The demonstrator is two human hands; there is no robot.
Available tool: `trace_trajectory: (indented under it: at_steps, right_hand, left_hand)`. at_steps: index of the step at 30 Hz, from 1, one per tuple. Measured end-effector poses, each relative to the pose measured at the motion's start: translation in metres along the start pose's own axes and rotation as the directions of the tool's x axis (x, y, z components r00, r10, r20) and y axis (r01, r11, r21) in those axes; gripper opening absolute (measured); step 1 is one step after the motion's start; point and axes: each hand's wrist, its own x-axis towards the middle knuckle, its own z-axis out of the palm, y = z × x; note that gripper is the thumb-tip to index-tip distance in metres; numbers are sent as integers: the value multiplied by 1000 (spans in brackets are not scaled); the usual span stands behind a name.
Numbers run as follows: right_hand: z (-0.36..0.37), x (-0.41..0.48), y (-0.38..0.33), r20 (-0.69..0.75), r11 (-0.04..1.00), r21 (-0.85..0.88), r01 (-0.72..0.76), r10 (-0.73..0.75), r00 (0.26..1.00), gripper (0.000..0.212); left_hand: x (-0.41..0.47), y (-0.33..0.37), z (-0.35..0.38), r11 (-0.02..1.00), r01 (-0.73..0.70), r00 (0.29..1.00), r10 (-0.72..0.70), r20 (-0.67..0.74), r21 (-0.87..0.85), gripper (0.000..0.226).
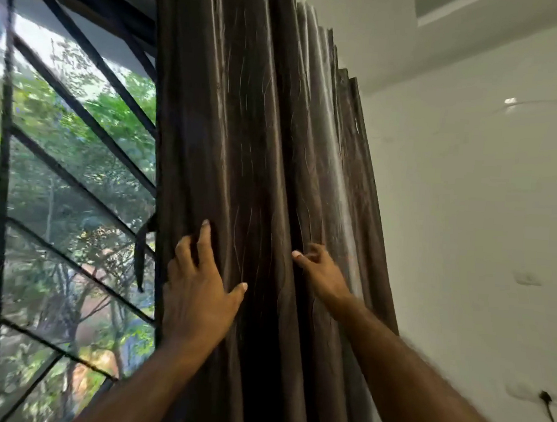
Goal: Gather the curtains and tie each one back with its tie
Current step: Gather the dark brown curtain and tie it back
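A dark brown pleated curtain (pixel 258 144) hangs bunched in folds between the window and the white wall. My left hand (pixel 201 281) lies on its left folds with fingers spread and straight, thumb out to the right. My right hand (pixel 319 272) reaches into the folds on the right side, with the thumb pointing left and the fingers curled into the fabric and partly hidden. A dark strap (pixel 141 254), perhaps the tie, hangs by the curtain's left edge in front of the window.
A window with a black metal grille (pixel 77 172) fills the left, trees outside. A white wall (pixel 482 223) stands to the right with a socket and black plugged cable (pixel 547 401) low down.
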Motion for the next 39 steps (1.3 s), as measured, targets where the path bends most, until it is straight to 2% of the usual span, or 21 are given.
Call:
trace_trajectory:
  at_steps: [1, 3, 6, 8, 10, 12, 14, 15, 17, 18, 19, 20, 21, 22, 25, 27, 30, 33, 34, 36, 39]
  right_hand:
    - [7, 8, 5, 58, 1000, 1, -3, 3, 998, 64]
    - [24, 17, 12, 101, 999, 2, 44, -44, 994, 51]
    - [48, 25, 20, 81, 985, 54, 166, -170, 982, 26]
    - [61, 28, 25, 143, 971, 121, 205, -221, 965, 33]
    - [68, 28, 23, 212, 959, 155, 240, -269, 939, 45]
    - [69, 33, 21, 319, 955, 182, 236, -284, 904, 53]
    - [61, 38, 18, 391, 961, 178, 213, -268, 880, 51]
    - [56, 44, 18, 331, 965, 151, 214, -253, 909, 45]
    - [42, 64, 23, -55, 974, -31, 225, -226, 973, 33]
    - [32, 75, 28, -235, 971, -169, 172, -209, 949, 38]
    - [22, 82, 29, -334, 963, -261, 59, -147, 931, 56]
    - [16, 91, 32, -360, 974, -219, -63, -21, 933, 78]
    - [11, 100, 37, -321, 985, -115, -129, 86, 943, 98]
    - [7, 107, 41, -263, 991, 5, -133, 129, 956, 104]
    - [2, 112, 40, -106, 980, 198, -23, 45, 993, 54]
    - [4, 111, 31, -12, 963, 266, 32, -30, 999, 39]
    - [10, 111, 13, -1, 960, 239, 143, -147, 989, 16]
    - [19, 113, -2, -13, 969, 129, 210, -210, 978, 55]
    - [25, 111, -11, 13, 969, 128, 210, -213, 977, 58]
    - [44, 101, -29, 57, 964, 150, 220, -230, 971, 53]
    - [91, 70, -64, 35, 929, 128, 348, -355, 934, 49]
  left_hand:
    - [2, -2, 6, 999, -32, 999, 32, 4, 0, 115]
    - [7, -7, 15, 994, -104, 995, 104, 2, 13, 111]
    - [22, -4, 28, 992, -120, 993, 120, -5, 47, 81]
    - [35, 3, 36, 999, 3, 1000, -2, -2, 35, 57]
    - [49, 9, 45, 990, 97, 995, -99, 13, 102, 68]
    - [62, 12, 52, 981, 122, 992, -125, 11, 149, 65]
    - [70, 13, 57, 981, 110, 992, -119, 47, 161, 45]
    - [74, 12, 58, 982, 106, 991, -117, 63, 157, 35]
    - [80, 8, 58, 983, 138, 985, -148, 83, 123, 24]
    - [81, 6, 58, 983, 154, 982, -163, 92, 103, 23]
    - [82, 4, 57, 981, 173, 979, -181, 98, 86, 24]
    - [84, 1, 57, 980, 187, 976, -194, 98, 75, 25]
    - [86, -1, 55, 979, 193, 976, -198, 91, 61, 24]
    - [87, -2, 53, 979, 196, 977, -199, 78, 48, 22]
    - [88, -2, 44, 979, 201, 979, -202, 32, 27, 17]
    - [88, 0, 38, 980, 194, 981, -194, -6, 31, 19]
    - [89, 1, 31, 982, 189, 982, -189, -25, 15, 21]
    - [89, 0, 27, 982, 187, 982, -187, -19, 4, 24]
    - [89, -1, 25, 983, 184, 983, -183, -20, 7, 26]
    - [87, -5, 15, 983, 182, 983, -182, -26, 1, 26]
    - [84, -18, -10, 984, 176, 983, -176, -45, -6, 26]
